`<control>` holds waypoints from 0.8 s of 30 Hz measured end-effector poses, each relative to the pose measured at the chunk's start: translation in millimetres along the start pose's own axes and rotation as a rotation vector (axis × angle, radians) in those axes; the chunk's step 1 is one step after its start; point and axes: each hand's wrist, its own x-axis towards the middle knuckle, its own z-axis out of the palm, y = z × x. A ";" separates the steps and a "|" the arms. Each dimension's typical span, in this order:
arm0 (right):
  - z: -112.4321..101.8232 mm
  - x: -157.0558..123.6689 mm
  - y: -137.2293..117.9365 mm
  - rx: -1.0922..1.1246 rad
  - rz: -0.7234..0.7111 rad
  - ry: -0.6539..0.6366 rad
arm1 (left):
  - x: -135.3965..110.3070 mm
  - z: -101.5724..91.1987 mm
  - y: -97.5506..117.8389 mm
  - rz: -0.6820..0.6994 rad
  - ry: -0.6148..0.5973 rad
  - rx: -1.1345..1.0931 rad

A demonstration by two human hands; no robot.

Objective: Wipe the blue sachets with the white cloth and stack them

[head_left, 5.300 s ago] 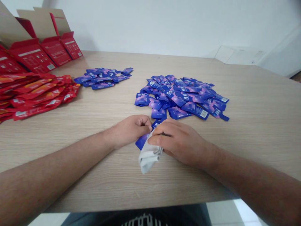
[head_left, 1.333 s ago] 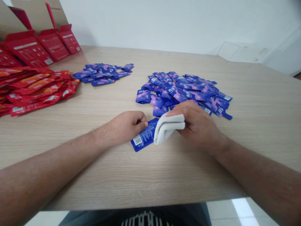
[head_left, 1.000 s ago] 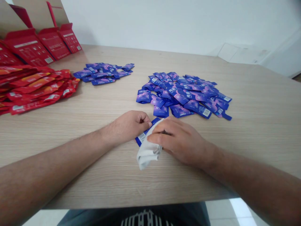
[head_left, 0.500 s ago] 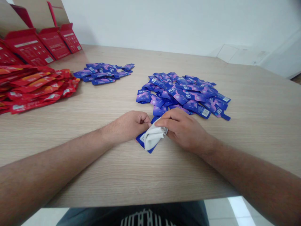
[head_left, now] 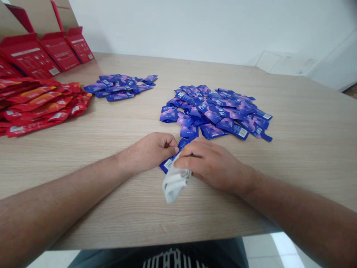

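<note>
Blue sachet (head_left: pixel 170 162) pinched narrow in the left hand (head_left: pixel 150 151), right hand (head_left: pixel 212 165) bunching a white cloth (head_left: pixel 175 183) tight over it, just below the pile of blue sachets (head_left: pixel 214 111).

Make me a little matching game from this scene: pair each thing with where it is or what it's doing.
Things:
1. Left hand
2. Right hand
3. Red packets
4. Red cartons

Matches:
A. Lie in a heap on the wooden table, left of the hands
B. Stand with flaps open at the far left
C. Pinches the edge of a blue sachet
D. Holds a white cloth against that sachet

Right pairs: 1-C, 2-D, 3-A, 4-B
</note>
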 end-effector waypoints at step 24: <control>1.0 0.3 -1.0 -0.020 0.039 0.042 | 0.5 -0.3 -0.9 0.002 -0.021 0.025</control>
